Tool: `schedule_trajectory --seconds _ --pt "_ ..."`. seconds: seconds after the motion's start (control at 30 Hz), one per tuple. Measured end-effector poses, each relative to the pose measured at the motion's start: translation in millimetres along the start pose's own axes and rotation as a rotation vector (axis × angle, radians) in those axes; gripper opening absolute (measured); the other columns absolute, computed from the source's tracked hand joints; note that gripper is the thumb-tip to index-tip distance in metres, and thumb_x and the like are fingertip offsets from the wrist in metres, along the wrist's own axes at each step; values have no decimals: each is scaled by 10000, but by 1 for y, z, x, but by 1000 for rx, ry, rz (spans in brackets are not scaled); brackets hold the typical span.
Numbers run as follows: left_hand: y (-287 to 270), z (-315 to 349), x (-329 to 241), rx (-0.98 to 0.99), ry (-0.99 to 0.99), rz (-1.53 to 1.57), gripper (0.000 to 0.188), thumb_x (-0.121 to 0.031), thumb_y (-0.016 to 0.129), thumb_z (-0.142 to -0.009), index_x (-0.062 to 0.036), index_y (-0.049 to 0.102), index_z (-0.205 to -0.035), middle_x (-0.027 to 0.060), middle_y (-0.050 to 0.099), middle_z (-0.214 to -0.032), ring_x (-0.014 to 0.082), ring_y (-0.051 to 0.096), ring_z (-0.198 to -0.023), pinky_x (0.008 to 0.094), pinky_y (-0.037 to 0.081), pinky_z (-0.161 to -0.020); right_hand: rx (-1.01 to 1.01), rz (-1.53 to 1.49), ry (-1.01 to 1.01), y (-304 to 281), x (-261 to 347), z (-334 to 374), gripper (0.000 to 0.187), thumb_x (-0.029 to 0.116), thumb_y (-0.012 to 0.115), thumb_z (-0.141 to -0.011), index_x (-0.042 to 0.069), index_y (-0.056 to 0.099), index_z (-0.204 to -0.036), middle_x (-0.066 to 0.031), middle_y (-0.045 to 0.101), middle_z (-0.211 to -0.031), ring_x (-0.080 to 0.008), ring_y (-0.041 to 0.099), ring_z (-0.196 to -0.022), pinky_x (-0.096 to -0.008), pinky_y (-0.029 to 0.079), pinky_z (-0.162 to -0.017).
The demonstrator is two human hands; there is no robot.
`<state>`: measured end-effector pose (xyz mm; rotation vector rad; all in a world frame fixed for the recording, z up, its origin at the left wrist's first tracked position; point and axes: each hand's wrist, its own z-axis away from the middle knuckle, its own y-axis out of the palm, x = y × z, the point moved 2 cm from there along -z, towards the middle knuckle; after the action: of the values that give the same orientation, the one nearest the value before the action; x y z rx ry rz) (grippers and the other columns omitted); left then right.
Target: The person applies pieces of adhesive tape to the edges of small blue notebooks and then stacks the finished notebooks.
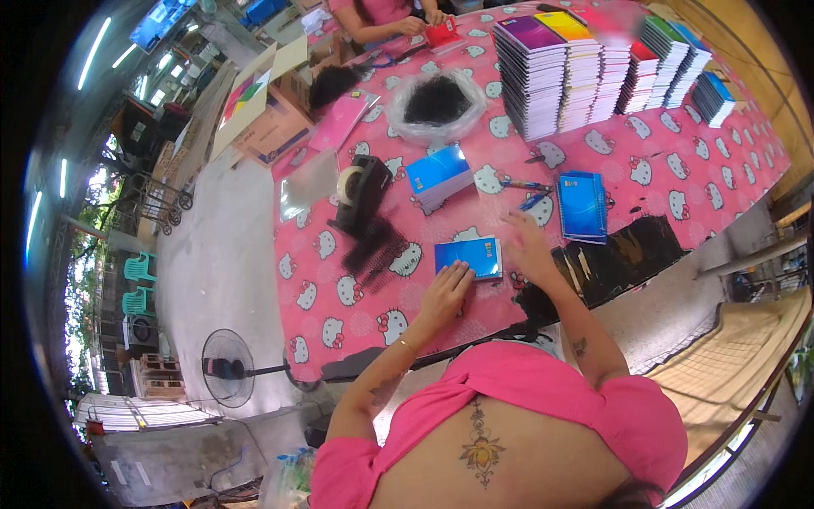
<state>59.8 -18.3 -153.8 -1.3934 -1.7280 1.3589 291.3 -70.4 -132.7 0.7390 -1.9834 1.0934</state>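
Before me on the table lies a small blue-covered notebook. My left hand rests on its lower left part, fingers laid flat over the cover. Just off the notebook's right edge is my right hand, its fingers stretched out and holding nothing that I can see. Beyond those fingertips lie pens with blue parts. Spiral-bound blue notebooks sit to the right of them. Farther back stands a stack of blue-covered pads. Loose black binding coils lie to the left.
A black tape dispenser stands left of the pads. Behind are a plastic bag of black coils, tall notebook stacks and a cardboard box. Across the table, another person's hands handle a red notebook. A fan stands left.
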Motion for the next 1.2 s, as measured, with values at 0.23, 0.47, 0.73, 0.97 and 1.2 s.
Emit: schedule_trajectory --seconds 0.23,0.47,0.73,0.97,1.2 --pt "-17 -17 -2 -114 -50 18 399 -19 594 -786 -33 596 -1185 149 634 -1186 330 604 -1117 482 447 -1019 158 -151 141 14 -22 30 561 -11 563 -765 46 530 -1322 -200 518 -1282 -361 512 -1159 -415 405 -1020" --pt "-60 -60 -14 38 -223 42 373 -23 600 -835 -75 583 -1205 111 640 -1162 321 575 -1140 531 318 -1096 40 -355 39 22 -2 21 649 -17 585 -775 47 447 -1405 -171 544 -1266 -289 528 -1179 -395 413 -1014" --pt "-32 -31 -5 -246 -568 158 508 -9 521 -904 -118 476 -1399 302 396 -1380 448 428 -1270 504 321 -1103 75 -556 259 43 14 11 594 15 619 -805 30 432 -1368 -145 564 -1139 -259 559 -1102 -375 420 -992" --pt "-8 -24 -7 -345 -653 446 539 34 475 -946 -135 422 -1455 258 449 -1175 404 501 -1053 448 428 -933 105 -509 109 56 1 16 370 2 618 -816 49 486 -1159 -136 606 -1138 -251 573 -1107 -373 421 -994" --pt "-6 -20 -11 -447 -501 352 568 64 480 -934 -157 434 -1454 261 444 -1244 396 502 -1099 450 427 -945 191 -611 231 51 8 21 375 5 669 -857 71 576 -1215 -96 671 -1108 -207 607 -1065 -341 461 -944"
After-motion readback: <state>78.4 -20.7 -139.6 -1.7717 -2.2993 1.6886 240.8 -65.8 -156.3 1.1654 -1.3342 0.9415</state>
